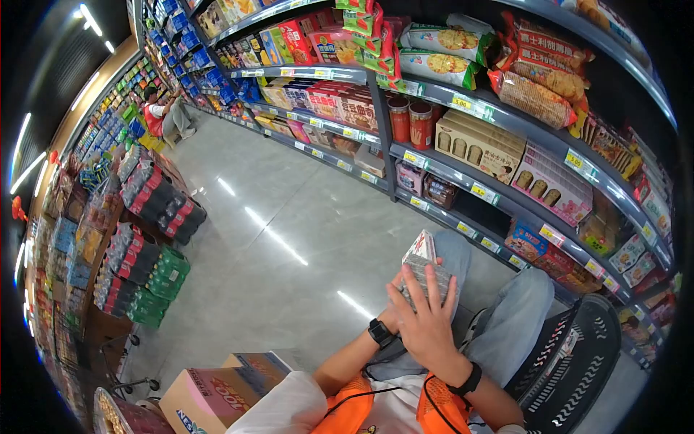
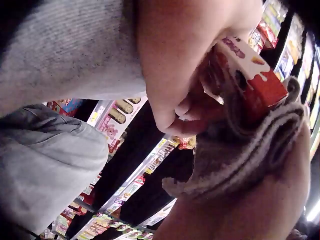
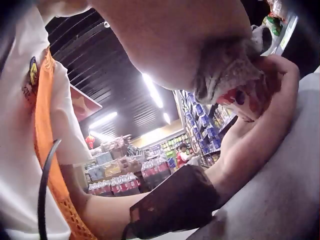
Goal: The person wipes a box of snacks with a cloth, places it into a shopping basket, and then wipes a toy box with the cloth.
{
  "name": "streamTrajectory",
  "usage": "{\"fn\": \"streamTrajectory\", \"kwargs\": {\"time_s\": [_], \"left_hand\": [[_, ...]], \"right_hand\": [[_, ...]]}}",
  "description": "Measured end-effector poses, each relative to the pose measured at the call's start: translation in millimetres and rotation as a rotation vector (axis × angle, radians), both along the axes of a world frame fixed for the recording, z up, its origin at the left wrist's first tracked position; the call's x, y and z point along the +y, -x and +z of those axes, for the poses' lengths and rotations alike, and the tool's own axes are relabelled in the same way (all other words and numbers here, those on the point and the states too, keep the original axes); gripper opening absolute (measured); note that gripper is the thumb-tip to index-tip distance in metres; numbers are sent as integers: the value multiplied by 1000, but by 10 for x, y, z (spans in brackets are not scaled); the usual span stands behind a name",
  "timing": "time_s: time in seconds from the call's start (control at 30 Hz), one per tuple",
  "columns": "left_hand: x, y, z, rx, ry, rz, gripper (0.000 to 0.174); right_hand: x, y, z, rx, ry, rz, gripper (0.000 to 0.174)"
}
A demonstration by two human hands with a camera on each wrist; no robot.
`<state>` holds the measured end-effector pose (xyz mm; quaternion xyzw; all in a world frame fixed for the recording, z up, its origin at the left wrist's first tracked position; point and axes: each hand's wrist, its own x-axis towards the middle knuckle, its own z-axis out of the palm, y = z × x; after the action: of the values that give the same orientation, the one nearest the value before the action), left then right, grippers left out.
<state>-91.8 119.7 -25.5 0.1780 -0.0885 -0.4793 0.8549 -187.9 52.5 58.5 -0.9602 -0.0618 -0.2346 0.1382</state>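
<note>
In the head view a small white-and-red box [image 1: 419,249] stands tilted above my lap. My left hand [image 1: 392,309] grips it from below, its fingers curled round the side in the right wrist view. Over the box lies my right hand [image 1: 428,315], fingers straight and spread, pressing a grey fuzzy cloth [image 2: 220,155] to its surface. One red end of the box sticks out past the cloth in the left wrist view. My right hand hides most of the left one from above.
Stocked shelves [image 1: 484,192] curve along the right. A black basket [image 1: 560,362] stands beside my knee. Cartons [image 1: 206,398] are at lower left, with bottle packs [image 1: 155,188] beyond. Far up the aisle sits a person in a red vest [image 1: 155,119].
</note>
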Motion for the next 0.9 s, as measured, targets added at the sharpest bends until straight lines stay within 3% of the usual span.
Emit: {"fn": "streamTrajectory", "kwargs": {"time_s": [0.33, 0.43, 0.5, 0.53, 0.63, 0.67, 0.73, 0.83, 0.9], "left_hand": [[-27, -7, -44, 217, 168, -139, 60], [-13, -6, -12, 427, 320, -131, 61], [-1, -4, -76, 555, 347, -126, 62], [17, -75, -192, 368, 143, -204, 60], [-90, -88, -317, 256, 325, -248, 70], [-119, -93, -291, 262, 371, -284, 71], [-106, -75, -202, 210, 290, -294, 71], [-65, -31, -116, 200, 176, -288, 74], [-110, -19, 172, 171, 198, -310, 75]], "right_hand": [[-290, -305, 136, -125, -28, 62, 41], [-380, -396, 36, -203, -107, 63, 39], [-455, -418, 92, -171, -264, 19, 36], [-498, -423, 109, -154, -344, -2, 35], [-802, -524, -144, -238, -620, -146, 30], [-897, -511, -224, -162, -694, -199, 29], [-1068, -491, -393, -9, -840, -297, 28], [-1194, -493, -746, -140, -1054, -343, 30], [-1267, -487, -866, -116, -1520, -301, 33]]}}
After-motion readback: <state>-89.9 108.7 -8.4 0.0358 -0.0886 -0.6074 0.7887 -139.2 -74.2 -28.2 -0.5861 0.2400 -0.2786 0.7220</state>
